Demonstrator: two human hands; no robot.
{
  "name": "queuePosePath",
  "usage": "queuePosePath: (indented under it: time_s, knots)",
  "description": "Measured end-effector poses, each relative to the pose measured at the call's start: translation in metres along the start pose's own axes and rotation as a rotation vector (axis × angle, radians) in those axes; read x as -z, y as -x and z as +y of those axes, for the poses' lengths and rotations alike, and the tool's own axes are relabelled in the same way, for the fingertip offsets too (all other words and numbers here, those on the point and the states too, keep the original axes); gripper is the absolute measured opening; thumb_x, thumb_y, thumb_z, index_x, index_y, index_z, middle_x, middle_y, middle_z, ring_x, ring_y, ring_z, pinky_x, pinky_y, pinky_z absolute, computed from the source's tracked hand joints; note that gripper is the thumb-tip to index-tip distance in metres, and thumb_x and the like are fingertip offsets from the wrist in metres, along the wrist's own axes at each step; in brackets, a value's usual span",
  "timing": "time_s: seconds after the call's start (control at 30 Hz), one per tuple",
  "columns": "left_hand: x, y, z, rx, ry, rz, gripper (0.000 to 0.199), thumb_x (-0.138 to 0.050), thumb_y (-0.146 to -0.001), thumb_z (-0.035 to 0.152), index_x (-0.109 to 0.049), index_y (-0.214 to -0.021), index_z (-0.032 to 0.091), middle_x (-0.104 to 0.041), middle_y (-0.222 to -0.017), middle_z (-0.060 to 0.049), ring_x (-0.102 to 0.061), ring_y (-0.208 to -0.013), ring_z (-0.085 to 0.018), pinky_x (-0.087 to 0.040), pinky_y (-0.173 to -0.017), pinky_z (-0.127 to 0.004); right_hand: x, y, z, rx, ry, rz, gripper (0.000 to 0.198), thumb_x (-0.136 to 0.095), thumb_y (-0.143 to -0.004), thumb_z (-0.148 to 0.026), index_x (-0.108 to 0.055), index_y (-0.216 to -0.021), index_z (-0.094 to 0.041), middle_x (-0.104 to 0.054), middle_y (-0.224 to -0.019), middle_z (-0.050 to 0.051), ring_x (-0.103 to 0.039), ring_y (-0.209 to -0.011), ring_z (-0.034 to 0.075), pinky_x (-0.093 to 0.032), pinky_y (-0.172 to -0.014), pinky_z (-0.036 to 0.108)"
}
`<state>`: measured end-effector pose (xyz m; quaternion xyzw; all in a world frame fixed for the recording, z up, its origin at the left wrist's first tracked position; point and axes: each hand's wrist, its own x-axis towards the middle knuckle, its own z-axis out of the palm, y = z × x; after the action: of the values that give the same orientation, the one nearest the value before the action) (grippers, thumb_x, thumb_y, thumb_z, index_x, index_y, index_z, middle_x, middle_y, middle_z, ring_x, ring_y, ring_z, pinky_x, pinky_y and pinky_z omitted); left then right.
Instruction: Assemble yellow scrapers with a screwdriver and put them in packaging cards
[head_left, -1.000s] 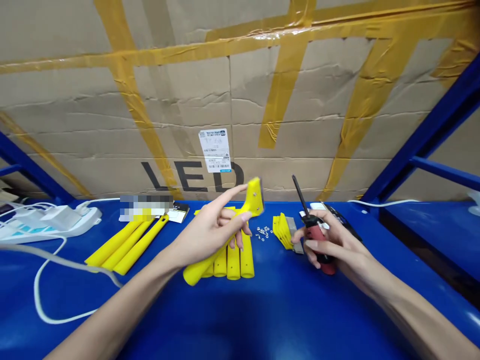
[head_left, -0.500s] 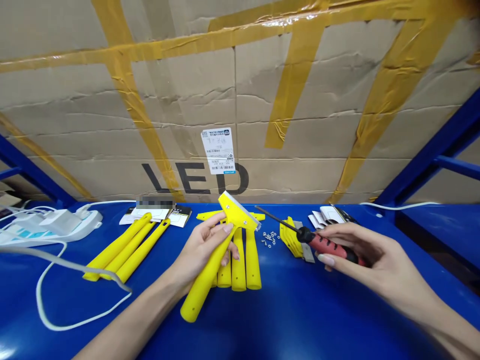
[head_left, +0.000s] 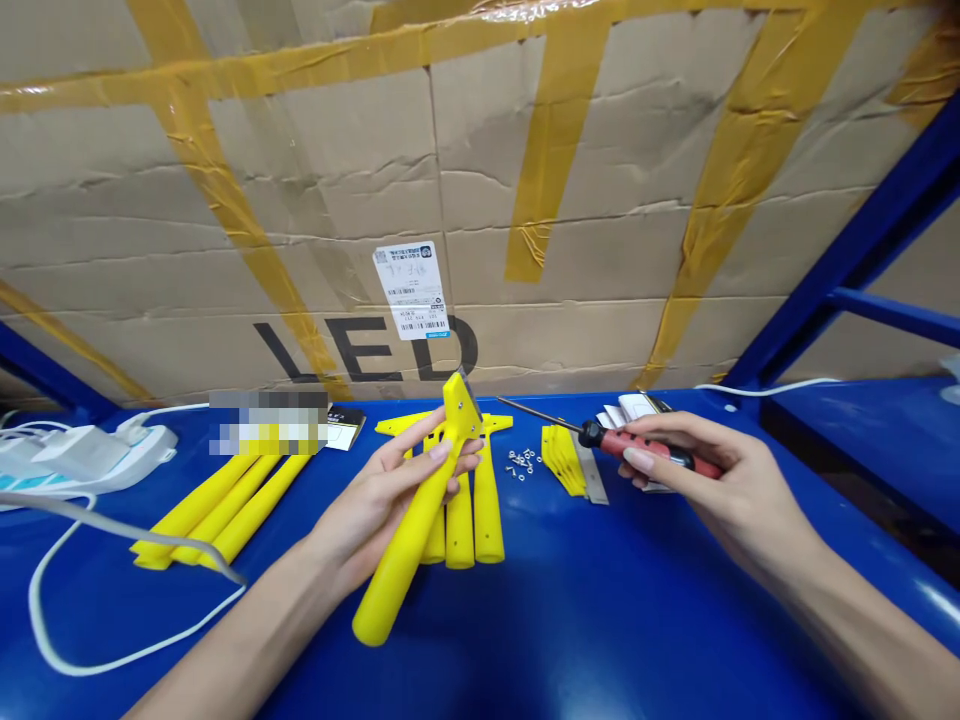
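Closed around a yellow scraper (head_left: 409, 535) just below its head is my left hand (head_left: 390, 490). The scraper is tilted, its head up and turned partly edge-on, with a metal blade along the far edge. My right hand (head_left: 697, 465) grips a red-and-black screwdriver (head_left: 637, 447), whose thin shaft points left toward the scraper head without touching it. Behind the left hand, several yellow scraper handles (head_left: 489, 510) lie side by side. Small screws and nuts (head_left: 523, 463) are scattered between the hands. Beside them sits a stack of yellow plates (head_left: 561, 460) with metal blades (head_left: 592, 475).
Several yellow handles (head_left: 225, 500) lie at left by printed cards (head_left: 345, 430). A white power strip (head_left: 150, 450) and looping cable (head_left: 45, 620) occupy the far left. More folded papers (head_left: 637, 405) lie behind the screwdriver. A large taped carton (head_left: 360, 200) stands behind the blue surface (head_left: 570, 620).
The scraper has been turned in my left hand, so its head now shows narrower. The screwdriver stays in my right hand, its tip near the head. The camera view has shifted slightly.
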<state>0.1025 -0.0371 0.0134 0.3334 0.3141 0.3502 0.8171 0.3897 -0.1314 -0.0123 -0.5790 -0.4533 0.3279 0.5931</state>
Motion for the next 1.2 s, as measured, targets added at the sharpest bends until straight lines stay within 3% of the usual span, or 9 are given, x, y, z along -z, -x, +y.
queuePosePath:
  time_s: [0.13,0.3,0.43,0.6,0.67,0.93,1.2]
  knots:
    - [-0.014,-0.006,0.005,-0.007,-0.012,-0.002,0.085,-0.078,-0.079,0.003,-0.039,-0.151,0.026,-0.076,-0.11,-0.013,-0.076,-0.088,-0.015,-0.062,-0.08,-0.022,0.0,0.0,-0.007,-0.033,-0.151,0.015,0.031,-0.09,-0.068,-0.037,-0.077,-0.094,-0.025,-0.078,-0.086,0.004,-0.071,-0.068,0.018,-0.056,-0.06,0.027]
    - [-0.036,-0.02,0.005,0.032,-0.081,0.037,0.054,-0.08,-0.076,0.002,-0.058,-0.124,0.014,-0.076,-0.101,-0.01,-0.072,-0.072,-0.011,-0.06,-0.065,-0.015,0.007,-0.002,-0.011,-0.067,-0.322,0.067,0.031,-0.09,-0.067,-0.032,-0.077,-0.094,-0.025,-0.079,-0.089,0.004,-0.072,-0.07,0.016,-0.057,-0.067,0.025]
    - [-0.04,-0.025,0.002,0.002,-0.067,-0.025,0.031,-0.074,-0.084,0.006,-0.05,-0.098,0.018,-0.073,-0.114,-0.012,-0.058,-0.054,-0.002,-0.047,-0.046,-0.01,0.011,-0.004,-0.009,-0.073,-0.325,0.079,0.031,-0.09,-0.067,-0.031,-0.076,-0.095,-0.026,-0.08,-0.091,0.004,-0.073,-0.073,0.017,-0.057,-0.069,0.026]
    - [-0.034,-0.022,0.0,0.057,-0.148,-0.082,0.018,-0.066,-0.091,0.017,-0.049,-0.095,0.018,-0.069,-0.074,-0.005,-0.051,-0.046,-0.003,-0.039,-0.044,-0.01,0.014,-0.003,-0.005,-0.074,-0.267,0.021,0.035,-0.088,-0.071,-0.035,-0.074,-0.101,-0.028,-0.08,-0.099,0.005,-0.074,-0.082,0.02,-0.059,-0.075,0.03]
    - [-0.032,-0.02,0.0,0.075,-0.207,-0.093,0.022,-0.067,-0.091,0.022,-0.045,-0.09,0.019,-0.067,-0.067,-0.005,-0.048,-0.043,-0.003,-0.037,-0.044,-0.011,0.015,-0.003,-0.003,-0.054,-0.22,-0.012,0.033,-0.087,-0.072,-0.037,-0.074,-0.1,-0.027,-0.079,-0.1,0.006,-0.074,-0.083,0.021,-0.06,-0.073,0.031]
    - [-0.027,-0.021,0.0,0.02,-0.397,-0.096,0.043,-0.078,-0.083,0.033,-0.037,-0.081,0.02,-0.071,-0.07,-0.008,-0.046,-0.044,-0.002,-0.032,-0.046,-0.011,0.019,-0.002,-0.008,0.09,0.144,-0.083,0.025,-0.082,-0.079,-0.041,-0.078,-0.093,-0.021,-0.077,-0.079,0.007,-0.067,-0.059,0.016,-0.056,-0.055,0.028]
    - [-0.028,-0.02,-0.003,-0.003,-0.412,-0.109,0.039,-0.078,-0.083,0.033,-0.042,-0.08,0.019,-0.07,-0.07,-0.007,-0.046,-0.043,-0.002,-0.03,-0.045,-0.013,0.02,0.0,-0.01,0.119,0.147,-0.071,0.022,-0.081,-0.079,-0.042,-0.078,-0.092,-0.024,-0.077,-0.076,0.005,-0.067,-0.059,0.015,-0.057,-0.057,0.027]
